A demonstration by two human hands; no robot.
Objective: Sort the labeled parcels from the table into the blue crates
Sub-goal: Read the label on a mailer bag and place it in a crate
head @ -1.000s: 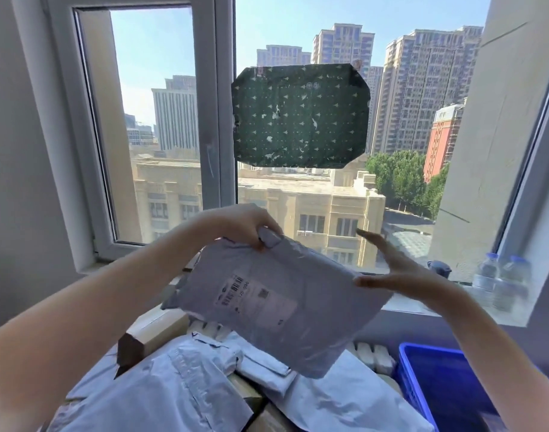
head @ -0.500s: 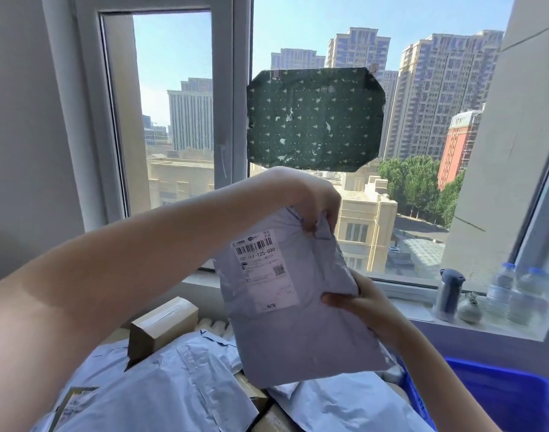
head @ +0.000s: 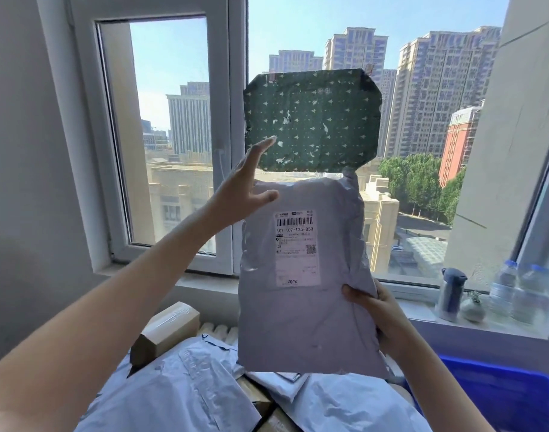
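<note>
Parcel [head: 298, 322] upright at frame centre, label [head: 296, 247] facing me | my right hand [head: 382, 316] grips its lower right edge | left hand [head: 245, 188] fingers spread by its top left corner, holding nothing | blue crate [head: 500, 391] lower right

grey parcel [head: 301, 307] smooth plastic film, paper label [head: 296, 247]; crate [head: 497, 397] plastic.

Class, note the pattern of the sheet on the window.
The sheet is dark green with small pale marks; head view.
</note>
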